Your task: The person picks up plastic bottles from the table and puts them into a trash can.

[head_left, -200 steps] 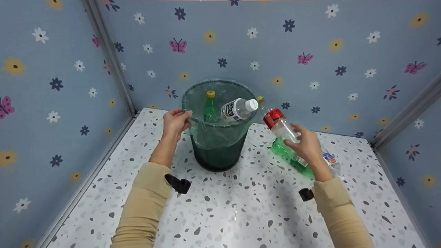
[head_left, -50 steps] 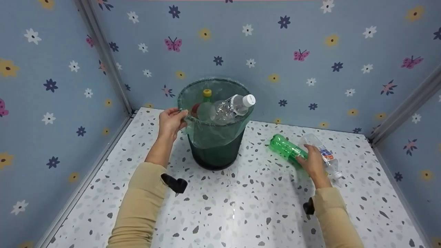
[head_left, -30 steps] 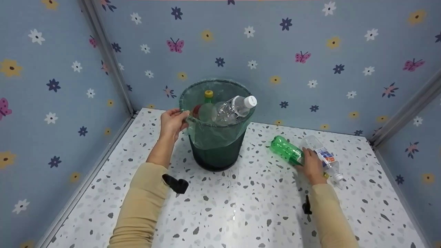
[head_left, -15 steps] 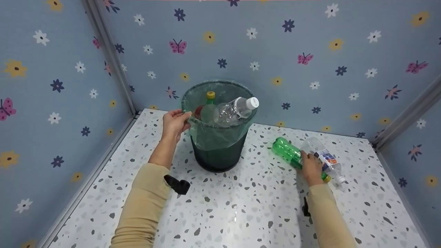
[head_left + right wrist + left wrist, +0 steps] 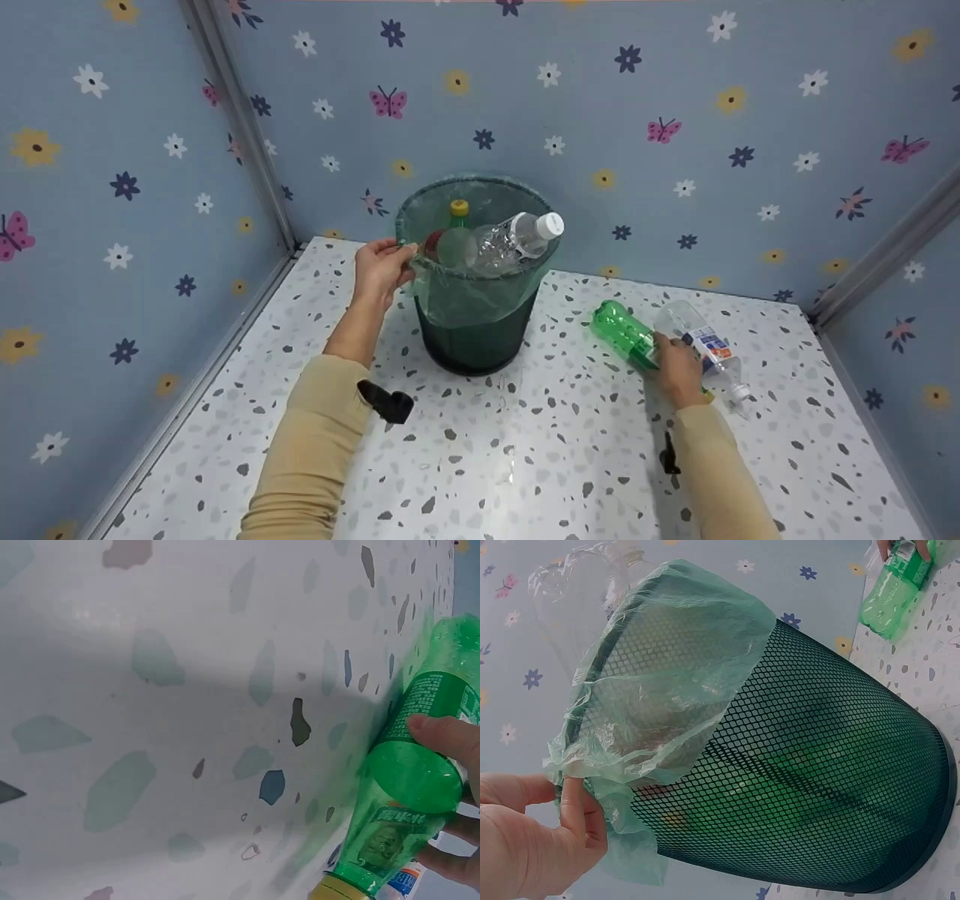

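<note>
A dark mesh bin (image 5: 480, 349) with a thin green liner (image 5: 667, 682) stands at the back. At its left rim my left hand (image 5: 381, 270) pinches the liner and rim. Inside are a clear bottle with a white cap (image 5: 525, 234), a green bottle with a yellow cap (image 5: 459, 210) and a bottle with a red label (image 5: 433, 244), mostly hidden. My right hand (image 5: 679, 369) grips a green plastic bottle (image 5: 622, 332) lying on its side; the right wrist view shows the thumb on its label and its yellow cap (image 5: 339, 888). Touching or close beside lies a clear labelled bottle (image 5: 709, 345).
The speckled white surface (image 5: 480, 450) carries everything. A flowered blue wall (image 5: 570, 97) rises right behind the bin, with side walls (image 5: 112, 210) at left and right. The white-capped bottle pokes out over the bin's right rim.
The red-labelled clear bottle, earlier in my right hand beside the bin, is now inside it. My right hand has moved down and taken hold of the green bottle. My left hand stays at the rim.
</note>
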### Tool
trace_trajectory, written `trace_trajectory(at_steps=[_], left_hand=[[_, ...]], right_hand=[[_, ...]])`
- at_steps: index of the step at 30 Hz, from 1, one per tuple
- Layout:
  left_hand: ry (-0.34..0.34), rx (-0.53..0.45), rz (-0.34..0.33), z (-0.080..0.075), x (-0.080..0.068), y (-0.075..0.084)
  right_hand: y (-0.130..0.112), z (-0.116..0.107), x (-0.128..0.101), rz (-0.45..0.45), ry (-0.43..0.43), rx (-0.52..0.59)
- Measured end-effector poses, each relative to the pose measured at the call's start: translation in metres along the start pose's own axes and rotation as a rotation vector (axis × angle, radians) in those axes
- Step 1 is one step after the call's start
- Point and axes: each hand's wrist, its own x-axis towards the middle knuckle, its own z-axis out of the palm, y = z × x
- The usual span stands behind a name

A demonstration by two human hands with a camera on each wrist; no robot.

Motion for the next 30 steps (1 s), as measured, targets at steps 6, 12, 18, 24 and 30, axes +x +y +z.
trace_trajectory(at_steps=[6,12,18,24,30], left_hand=[[0.007,0.010,0.000,0.000,0.001,0.000],[0.005,-0.004,-0.002,0.000,0.000,0.001],[0.004,-0.013,-0.009,0.001,-0.001,0.001],[-0.008,-0.015,-0.005,0.001,-0.002,0.001],[-0.009,-0.003,0.005,0.000,-0.001,0.001]], right_hand=[[-0.005,-0.012,0.000,0.005,-0.011,0.037],[-0.013,-0.033,0.001,-0.047,0.051,0.034],[-0.020,-0.055,-0.002,-0.103,0.111,-0.002],[-0.037,-0.086,0.000,-0.150,0.170,-0.041],[-0.060,-0.122,0.005,-0.229,0.241,-0.070]])
